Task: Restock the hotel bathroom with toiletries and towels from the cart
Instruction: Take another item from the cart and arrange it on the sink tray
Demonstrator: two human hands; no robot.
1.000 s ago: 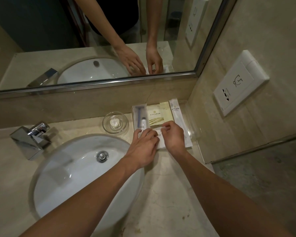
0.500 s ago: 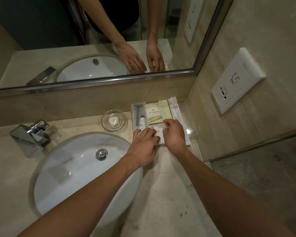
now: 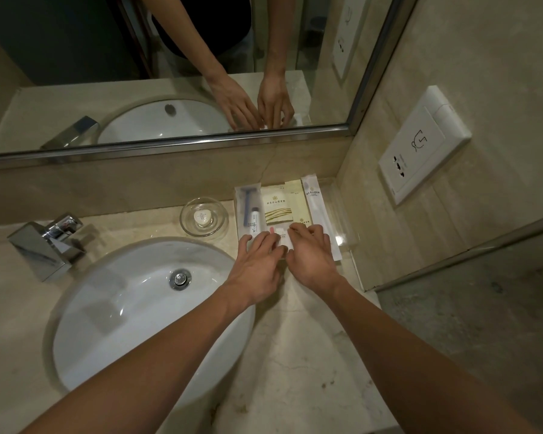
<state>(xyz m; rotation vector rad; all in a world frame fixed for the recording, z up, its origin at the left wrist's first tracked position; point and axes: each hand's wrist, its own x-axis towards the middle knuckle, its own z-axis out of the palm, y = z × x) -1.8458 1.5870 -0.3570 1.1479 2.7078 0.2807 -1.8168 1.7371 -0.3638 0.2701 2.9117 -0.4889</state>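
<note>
A clear tray (image 3: 342, 236) in the counter's back right corner holds a razor pack (image 3: 248, 205), two cream sachets (image 3: 276, 208) and a white toothbrush pack (image 3: 315, 208). A small white packet (image 3: 283, 239) with a pink mark lies at the tray's front. My left hand (image 3: 257, 258) rests on it with its fingers spread and straight. The bent fingertips of my right hand (image 3: 311, 252) pinch the packet's right edge. Both hands hide most of the packet.
A glass dish (image 3: 188, 219) with a small soap stands left of the tray. The white basin (image 3: 113, 311) and chrome tap (image 3: 44, 242) fill the left. The mirror (image 3: 170, 57) runs along the back. A wall socket (image 3: 420, 145) is on the right wall.
Both hands have stayed at the tray's front, and the small packet now lies lower and flatter under them. My left fingers have spread over it.
</note>
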